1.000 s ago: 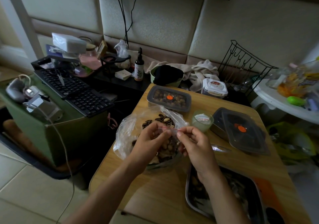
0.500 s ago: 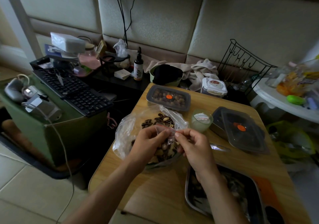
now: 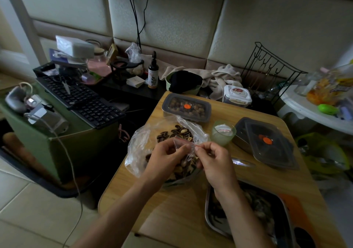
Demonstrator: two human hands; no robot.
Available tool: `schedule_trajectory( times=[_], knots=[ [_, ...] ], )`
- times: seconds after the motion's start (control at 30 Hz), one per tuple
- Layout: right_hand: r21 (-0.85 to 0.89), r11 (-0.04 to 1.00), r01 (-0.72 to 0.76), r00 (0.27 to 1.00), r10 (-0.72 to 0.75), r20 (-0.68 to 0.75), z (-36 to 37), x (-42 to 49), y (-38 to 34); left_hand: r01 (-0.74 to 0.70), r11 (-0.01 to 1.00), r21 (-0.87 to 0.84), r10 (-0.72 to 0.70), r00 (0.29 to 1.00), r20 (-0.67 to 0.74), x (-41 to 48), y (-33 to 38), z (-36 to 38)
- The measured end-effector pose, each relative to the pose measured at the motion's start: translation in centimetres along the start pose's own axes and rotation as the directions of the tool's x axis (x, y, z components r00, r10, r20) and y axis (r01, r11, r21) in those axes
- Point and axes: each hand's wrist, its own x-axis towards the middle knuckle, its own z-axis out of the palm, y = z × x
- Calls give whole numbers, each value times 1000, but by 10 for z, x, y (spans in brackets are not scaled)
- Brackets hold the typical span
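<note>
Pinching a red-lined clear plastic zip edge (image 3: 183, 142), left hand (image 3: 165, 160) and right hand (image 3: 216, 161) nearly touch, just above a crumpled clear bag of striped seeds (image 3: 140, 148); label on brown bottle (image 3: 153, 74) unreadable.

Wooden table (image 3: 191, 209): lidded container (image 3: 186, 107) with orange sticker; green cup (image 3: 223, 133) beside dark lidded tray (image 3: 267, 142); metal tray (image 3: 207, 209) at near edge. Keyboard (image 3: 82, 98) off-table, left.

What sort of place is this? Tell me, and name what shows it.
Probably a lived-in room at home: padded wall panels, a keyboard on a box, and a wooden table with snack containers, a bag of seeds and a zip bag.
</note>
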Motion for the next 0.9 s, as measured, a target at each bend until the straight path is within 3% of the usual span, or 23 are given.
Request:
schedule_trajectory(
  times=[0.27,0.9],
  knots=[
    [57,998,-16,995,10,99,-1,-2,-4,-46,998,-43,48,998,39,-1,4,-4],
    [-48,994,103,992,-99,80,2,-1,0,-33,999,-36,34,999,29,4,-3,-3]
  ],
)
